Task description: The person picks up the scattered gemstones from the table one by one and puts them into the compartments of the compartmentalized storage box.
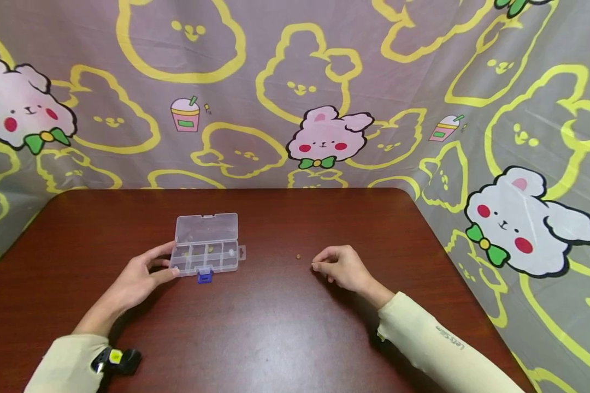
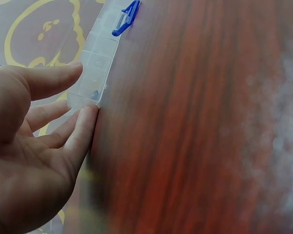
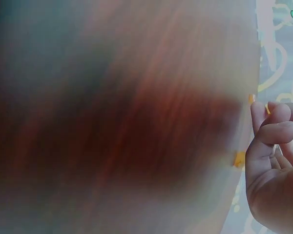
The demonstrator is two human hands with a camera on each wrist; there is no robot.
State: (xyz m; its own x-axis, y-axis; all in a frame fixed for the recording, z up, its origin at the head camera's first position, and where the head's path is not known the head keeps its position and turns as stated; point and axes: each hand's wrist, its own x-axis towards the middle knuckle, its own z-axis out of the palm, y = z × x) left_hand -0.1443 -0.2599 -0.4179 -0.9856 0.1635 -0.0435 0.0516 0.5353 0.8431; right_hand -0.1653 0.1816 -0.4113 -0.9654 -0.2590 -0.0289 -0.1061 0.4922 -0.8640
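**Stiff and feather-light, by the look of them: a clear plastic compartment box and a tiny brown bead**

On the worktop, left of centre: the box, lid tilted back, blue latch toward the person. Judging by the thin walls, probably light, rigid and rather slick; likely to skid under a sideways nudge, and perhaps fragile at the hinge. Best held low by the outer end walls, away from the lid and the hang tab. Inside, a small white piece and yellowish bits, too tiny to name; apt to scatter on tipping.

Right of the box and well apart from it, near the right hand: the bead. Almost weightless in all likelihood, probably hard, round enough to roll. Best taken from above by the very tips, on opposite sides, with little squeeze, for fear of squirting away.

At the box's left end, the left hand: fingers bent and set apart, gripping the left side and near corner; sleeve at near left. On the other side, low over the worktop, the right hand: fingers curled, tips pressed together in a pinch, apart from the bead. Anything tiny between those tips: impossible to tell.
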